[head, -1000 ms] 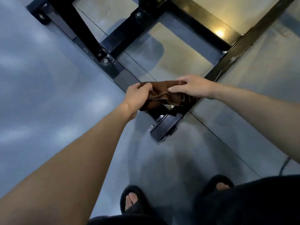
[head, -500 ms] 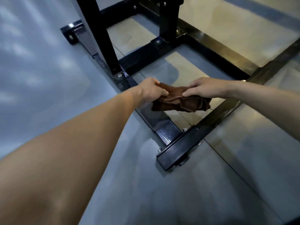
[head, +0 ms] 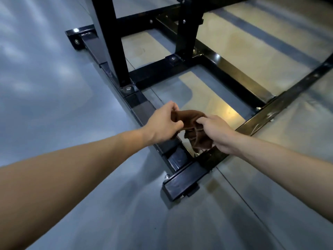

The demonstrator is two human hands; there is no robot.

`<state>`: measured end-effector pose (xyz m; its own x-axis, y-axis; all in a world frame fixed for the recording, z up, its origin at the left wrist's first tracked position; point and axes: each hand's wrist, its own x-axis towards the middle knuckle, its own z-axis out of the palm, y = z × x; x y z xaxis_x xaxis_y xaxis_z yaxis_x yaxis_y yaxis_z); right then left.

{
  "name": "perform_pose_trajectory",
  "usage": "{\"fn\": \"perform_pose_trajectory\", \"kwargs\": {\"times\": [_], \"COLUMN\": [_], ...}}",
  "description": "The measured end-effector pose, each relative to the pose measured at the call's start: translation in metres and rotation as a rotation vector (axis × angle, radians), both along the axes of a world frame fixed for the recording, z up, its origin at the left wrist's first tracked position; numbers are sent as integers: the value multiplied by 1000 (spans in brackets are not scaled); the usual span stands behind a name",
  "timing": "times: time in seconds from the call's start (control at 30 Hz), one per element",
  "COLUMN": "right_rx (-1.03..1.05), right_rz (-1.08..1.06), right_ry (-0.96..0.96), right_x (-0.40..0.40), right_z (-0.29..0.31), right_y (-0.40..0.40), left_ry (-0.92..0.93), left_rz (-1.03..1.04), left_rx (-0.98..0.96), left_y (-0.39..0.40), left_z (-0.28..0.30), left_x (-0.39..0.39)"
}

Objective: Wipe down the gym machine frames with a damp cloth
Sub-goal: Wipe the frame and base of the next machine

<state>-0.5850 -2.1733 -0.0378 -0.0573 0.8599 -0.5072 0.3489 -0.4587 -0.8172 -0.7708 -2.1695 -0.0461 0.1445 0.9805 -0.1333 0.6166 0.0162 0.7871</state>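
1. The left hand point(head: 163, 122) sits just left of centre, fingers curled round the left end of the cloth point(head: 193, 129), pinching it against the thumb.
2. The cloth, brown and bunched, hangs in the air between both hands at about the 12 o'clock side of the frame's near corner point(head: 182, 183), apparently clear of the metal. It looks light, soft and limp, sagging into folds at its lower right. Being damp, it would likely cling a little and grip well. A good hold seems to be a folded pad under the palm, with loose ends tucked in so they do not drag over the bolts.
3. The right hand point(head: 219, 133) lies just to the right, at the cloth's 3 o'clock, its fingertips pinching the top fold while the rest of the cloth hangs below its palm.
4. The frame is black steel, stiff and heavy by the look of it. One floor rail point(head: 144, 107) runs toward 11 o'clock and another rail point(head: 281, 102) toward 2 o'clock. An upright post point(head: 111, 42) stands at 11 o'clock.
5. Against half a second earlier, the hands are closer together and the cloth is more bunched. The view has tilted so that more of the posts and the far crossbar shows.
6. One second earlier the cloth lay over the near corner, with feet in sandals in view. These are now gone.
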Motion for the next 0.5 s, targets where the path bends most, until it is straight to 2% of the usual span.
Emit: {"fn": "perform_pose_trajectory", "kwargs": {"times": [0.07, 0.13, 0.17, 0.23, 0.3, 0.37, 0.43, 0.5], "right_rx": [-170, -212, -206, -190, -208, -229, -232, -192], "right_rz": [-103, -141, -149, -98, -35, -44, -86, -60], "right_ry": [400, 581, 573, 437, 299, 257, 263, 276], "right_x": [-10, -11, -10, -6, 0, 9, 20, 34], "right_z": [12, 19, 21, 19, 15, 8, 7, 10], "right_y": [-1, 4, 8, 12, 9, 2, -7, -13], "left_ry": [-7, -91, -152, -309, -529, -656, -571, -367], "left_rz": [6, -5, -7, 18, 101, 222, 263, 86], "left_rx": [87, 36, -27, -169, -290, -354, -335, -384], "left_y": [-9, -16, -17, -19, -18, -19, -18, -16], "left_z": [0, 1, 5, 20, 24, 20, 8, 5], "left_x": [11, 23, 28, 34, 38, 38, 36, 34]}}
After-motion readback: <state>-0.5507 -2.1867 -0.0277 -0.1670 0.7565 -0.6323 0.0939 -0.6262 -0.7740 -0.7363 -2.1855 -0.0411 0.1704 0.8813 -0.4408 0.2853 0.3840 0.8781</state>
